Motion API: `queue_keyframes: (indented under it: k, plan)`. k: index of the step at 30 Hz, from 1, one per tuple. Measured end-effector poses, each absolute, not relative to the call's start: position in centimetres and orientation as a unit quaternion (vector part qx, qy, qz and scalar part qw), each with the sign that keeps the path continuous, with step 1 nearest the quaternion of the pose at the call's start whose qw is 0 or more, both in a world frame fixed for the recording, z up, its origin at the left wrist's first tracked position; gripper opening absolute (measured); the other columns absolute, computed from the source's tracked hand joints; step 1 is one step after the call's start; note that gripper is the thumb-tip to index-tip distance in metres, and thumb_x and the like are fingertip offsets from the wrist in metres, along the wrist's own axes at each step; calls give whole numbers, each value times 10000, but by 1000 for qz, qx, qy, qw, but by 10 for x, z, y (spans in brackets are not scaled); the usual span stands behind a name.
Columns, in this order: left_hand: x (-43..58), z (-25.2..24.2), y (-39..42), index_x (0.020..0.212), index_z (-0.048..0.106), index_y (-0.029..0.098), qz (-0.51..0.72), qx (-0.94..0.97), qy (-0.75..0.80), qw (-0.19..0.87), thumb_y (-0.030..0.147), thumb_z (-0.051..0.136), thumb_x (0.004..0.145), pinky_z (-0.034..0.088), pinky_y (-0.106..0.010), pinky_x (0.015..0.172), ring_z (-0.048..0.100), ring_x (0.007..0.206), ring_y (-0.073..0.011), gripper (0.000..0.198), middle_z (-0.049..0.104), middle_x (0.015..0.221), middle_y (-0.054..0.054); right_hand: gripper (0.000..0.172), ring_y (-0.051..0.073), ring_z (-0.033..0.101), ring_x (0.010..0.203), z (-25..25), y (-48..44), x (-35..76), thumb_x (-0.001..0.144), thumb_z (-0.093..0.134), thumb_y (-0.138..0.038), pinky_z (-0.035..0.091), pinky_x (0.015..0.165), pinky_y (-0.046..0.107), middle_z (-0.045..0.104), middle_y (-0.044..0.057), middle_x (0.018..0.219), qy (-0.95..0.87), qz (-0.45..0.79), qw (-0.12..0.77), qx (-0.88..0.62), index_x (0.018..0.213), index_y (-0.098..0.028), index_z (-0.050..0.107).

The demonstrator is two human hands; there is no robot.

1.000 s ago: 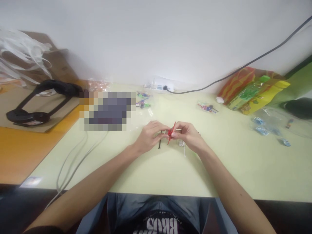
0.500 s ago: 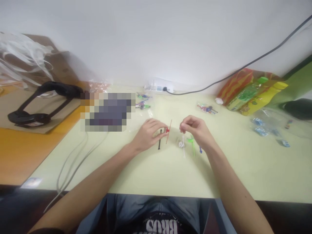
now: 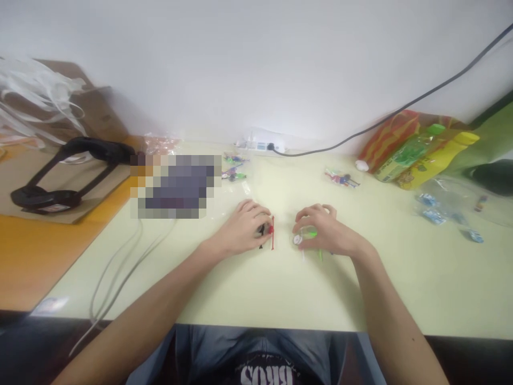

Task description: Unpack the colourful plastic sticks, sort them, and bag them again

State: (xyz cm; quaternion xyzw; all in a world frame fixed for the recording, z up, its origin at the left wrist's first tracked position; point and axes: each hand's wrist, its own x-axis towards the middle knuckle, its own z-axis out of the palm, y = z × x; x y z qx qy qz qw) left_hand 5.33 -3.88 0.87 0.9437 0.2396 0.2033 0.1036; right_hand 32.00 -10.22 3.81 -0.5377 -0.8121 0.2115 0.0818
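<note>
My left hand (image 3: 247, 225) pinches a small red plastic piece with a thin bar (image 3: 273, 233) between thumb and fingers, just above the table. Partly hidden under those fingers is a black rod-like piece (image 3: 262, 230). My right hand (image 3: 328, 230) is lowered to the table, fingers curled and thumb beneath, their tips at a small white round piece (image 3: 297, 239). Beside and below that hand lie a white stick-like piece (image 3: 303, 255) and a green piece (image 3: 320, 254). A blue piece is almost wholly covered by the hand.
Bagged colourful small parts (image 3: 234, 175) lie behind my left hand, another bag (image 3: 342, 178) behind the right. A blurred dark object (image 3: 178, 186), cables (image 3: 116, 267) and a black headband-like device (image 3: 72, 174) are left. Bottles (image 3: 412, 152) and blue packets (image 3: 433, 214) are right.
My left hand has lowered the red piece slightly toward me, and its bar is now more upright. My right hand has come down, its fingers moving from above to the white round piece.
</note>
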Motion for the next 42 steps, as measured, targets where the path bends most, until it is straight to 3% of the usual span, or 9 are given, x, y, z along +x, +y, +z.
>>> queue_keyframes:
  k: [5, 10, 14, 17, 21, 24, 27, 32, 42]
  plan:
    - [53, 11, -40, 1010, 695, 227, 188, 950, 239, 74, 282, 688, 887, 348, -534, 1139, 562, 1164, -277, 135, 676, 1187, -78, 104, 330, 538, 1177, 39, -102, 315, 857, 731, -356, 279, 1064, 588, 697, 64, 1145, -815, 222, 98, -526, 941, -303, 764]
    - [52, 16, -40, 1215, 669, 252, 199, 953, 216, 77, 337, 680, 901, 317, -566, 1165, 552, 1188, -290, 325, 658, 1226, -90, 189, 279, 639, 1063, 47, -101, 315, 876, 724, -376, 387, 1044, 496, 738, 57, 1089, -769, 274, 206, -540, 1041, -297, 771]
    - [58, 16, -44, 1361, 587, 260, 248, 950, 167, 96, 384, 669, 938, 401, -516, 1101, 570, 1143, -270, 448, 651, 1240, -106, 246, 276, 687, 1032, 49, -103, 310, 850, 758, -402, 496, 915, 404, 763, 55, 1076, -721, 377, 281, -509, 1059, -272, 766]
    - [63, 11, -48, 1328, 614, 290, 277, 948, 127, 86, 296, 664, 951, 453, -472, 1024, 569, 1115, -257, 380, 667, 1202, -91, 407, 266, 710, 997, 47, -105, 302, 798, 812, -387, 516, 873, 378, 771, 45, 1022, -691, 457, 300, -473, 1162, -259, 681]
    - [67, 4, -50, 1157, 686, 274, 305, 942, 109, 86, 180, 634, 954, 474, -412, 936, 579, 1044, -230, 230, 706, 1106, -56, 457, 239, 709, 924, 47, -105, 295, 788, 826, -411, 504, 854, 369, 768, 16, 942, -688, 494, 289, -446, 1175, -275, 626]
    - [66, 4, -48, 1061, 686, 230, 315, 936, 114, 112, 280, 664, 958, 475, -396, 931, 604, 1038, -229, 116, 722, 1069, -63, 305, 255, 664, 969, 50, -104, 302, 811, 802, -440, 460, 915, 416, 754, 38, 977, -731, 418, 267, -469, 1051, -276, 708]
    - [64, 4, -45, 1042, 672, 206, 295, 936, 134, 135, 353, 656, 968, 463, -396, 974, 640, 983, -208, 165, 727, 1009, -59, 120, 291, 591, 997, 50, -104, 318, 868, 737, -396, 354, 974, 513, 746, 55, 925, -769, 291, 185, -538, 866, -282, 774]
    - [63, -1, -40, 1010, 670, 208, 265, 941, 158, 141, 292, 634, 985, 455, -385, 985, 649, 874, -167, 95, 734, 930, -22, 81, 327, 526, 1027, 43, -106, 334, 848, 715, -314, 283, 939, 557, 758, 55, 952, -787, 262, 75, -553, 828, -308, 793]
    - [61, -3, -38, 996, 677, 221, 273, 935, 158, 160, 231, 645, 966, 446, -402, 1066, 659, 861, -157, 45, 731, 905, -9, 169, 306, 517, 972, 41, -107, 320, 860, 634, -251, 297, 874, 499, 722, 70, 868, -799, 247, 58, -546, 764, -278, 770]
